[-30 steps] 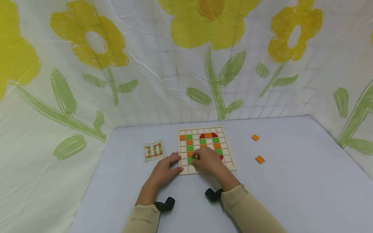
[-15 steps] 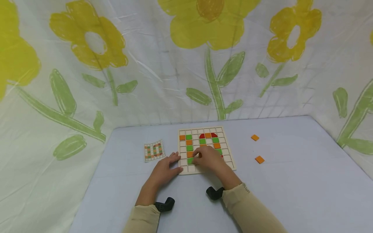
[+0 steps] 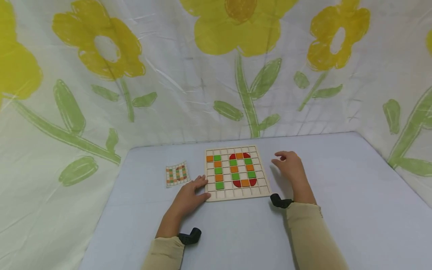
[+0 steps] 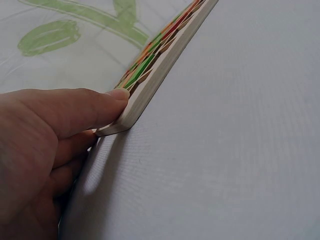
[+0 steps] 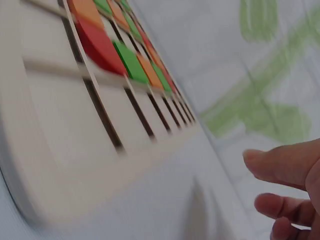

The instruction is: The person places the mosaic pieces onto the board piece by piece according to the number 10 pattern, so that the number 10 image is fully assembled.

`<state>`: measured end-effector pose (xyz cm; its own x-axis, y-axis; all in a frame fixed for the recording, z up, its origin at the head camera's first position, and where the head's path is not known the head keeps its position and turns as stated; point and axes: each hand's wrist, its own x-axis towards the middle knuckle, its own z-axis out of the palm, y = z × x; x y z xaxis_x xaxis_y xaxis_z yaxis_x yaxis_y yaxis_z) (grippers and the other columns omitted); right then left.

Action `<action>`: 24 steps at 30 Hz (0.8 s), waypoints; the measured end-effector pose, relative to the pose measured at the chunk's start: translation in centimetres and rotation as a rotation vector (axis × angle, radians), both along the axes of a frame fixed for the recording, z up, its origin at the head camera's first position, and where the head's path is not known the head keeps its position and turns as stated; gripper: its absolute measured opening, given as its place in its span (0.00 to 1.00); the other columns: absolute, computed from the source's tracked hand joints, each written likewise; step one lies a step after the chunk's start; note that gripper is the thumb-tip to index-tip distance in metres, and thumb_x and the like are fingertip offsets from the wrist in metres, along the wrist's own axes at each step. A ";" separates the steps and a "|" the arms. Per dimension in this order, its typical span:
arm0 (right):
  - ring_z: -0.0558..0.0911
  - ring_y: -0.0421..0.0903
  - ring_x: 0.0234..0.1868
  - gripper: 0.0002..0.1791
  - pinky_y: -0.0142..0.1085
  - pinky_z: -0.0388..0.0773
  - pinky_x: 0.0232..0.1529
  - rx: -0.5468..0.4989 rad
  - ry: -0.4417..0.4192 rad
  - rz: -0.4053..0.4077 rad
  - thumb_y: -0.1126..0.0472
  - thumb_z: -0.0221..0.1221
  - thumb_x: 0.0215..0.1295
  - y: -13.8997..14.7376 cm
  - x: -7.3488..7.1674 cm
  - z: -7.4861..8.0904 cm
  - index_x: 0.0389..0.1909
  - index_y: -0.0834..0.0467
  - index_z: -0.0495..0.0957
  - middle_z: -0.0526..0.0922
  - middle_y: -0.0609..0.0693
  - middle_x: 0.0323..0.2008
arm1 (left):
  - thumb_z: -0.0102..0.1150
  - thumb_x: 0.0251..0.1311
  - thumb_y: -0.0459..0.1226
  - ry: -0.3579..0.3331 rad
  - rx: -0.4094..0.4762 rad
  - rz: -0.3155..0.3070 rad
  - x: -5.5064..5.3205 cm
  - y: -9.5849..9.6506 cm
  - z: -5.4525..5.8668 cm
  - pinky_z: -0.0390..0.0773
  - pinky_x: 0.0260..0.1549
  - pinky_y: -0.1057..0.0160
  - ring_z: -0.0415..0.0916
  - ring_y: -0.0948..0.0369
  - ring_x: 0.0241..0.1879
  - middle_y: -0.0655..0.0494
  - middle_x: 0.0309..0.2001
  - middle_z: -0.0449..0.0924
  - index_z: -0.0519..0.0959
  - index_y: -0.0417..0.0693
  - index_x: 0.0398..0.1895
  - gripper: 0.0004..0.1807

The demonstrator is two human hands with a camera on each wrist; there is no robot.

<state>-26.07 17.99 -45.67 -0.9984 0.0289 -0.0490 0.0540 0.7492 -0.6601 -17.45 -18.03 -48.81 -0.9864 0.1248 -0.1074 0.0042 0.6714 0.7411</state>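
Observation:
A light wooden grid board (image 3: 241, 192) lies flat, bearing orange, green and red tiles that read as a 1 and a 0. My left hand (image 3: 186, 198) stays at its near left corner; in the left wrist view the thumb (image 4: 95, 109) rests on top of that corner. Its other fingers lie along the board's left side. Right of the board, and apart from it, is my right hand (image 3: 291, 168), over the table. Thumb (image 5: 280, 162) and fingers stand apart in the right wrist view, with nothing seen between them.
A small printed card (image 3: 177, 174) showing a tile pattern lies left of the board. The white table (image 3: 236, 232) reaches back to a hanging sheet (image 3: 175, 127) painted with flowers. Two loose orange tiles seen earlier on the right are now out of sight behind my right hand and wrist.
My right hand has left the lower left part of the board and moved right, to beside it, over where the loose orange tiles lay. My left hand keeps its place.

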 end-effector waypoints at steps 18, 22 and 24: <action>0.63 0.67 0.68 0.27 0.61 0.61 0.69 -0.002 -0.127 -0.059 0.59 0.57 0.69 3.8 -0.1 -1.6 0.68 0.61 0.68 0.64 0.68 0.68 | 0.61 0.66 0.41 0.021 0.002 -0.019 0.1 -0.1 -0.1 0.59 0.72 0.49 0.58 0.58 0.74 0.62 0.71 0.66 0.77 0.53 0.63 0.22; 0.62 0.68 0.68 0.26 0.61 0.60 0.69 -0.009 -0.091 -0.057 0.65 0.58 0.66 3.7 0.0 -1.5 0.66 0.61 0.71 0.65 0.69 0.68 | 0.58 0.68 0.39 0.035 -0.006 -0.035 0.1 -0.2 -0.1 0.59 0.72 0.49 0.58 0.57 0.74 0.60 0.72 0.65 0.76 0.52 0.64 0.22; 0.60 0.69 0.69 0.27 0.61 0.59 0.70 0.000 -0.077 -0.052 0.66 0.58 0.65 3.7 0.0 -1.3 0.66 0.62 0.71 0.63 0.68 0.69 | 0.57 0.69 0.40 0.035 -0.033 -0.057 0.0 -0.2 -0.1 0.58 0.73 0.48 0.56 0.56 0.75 0.59 0.73 0.63 0.74 0.52 0.66 0.23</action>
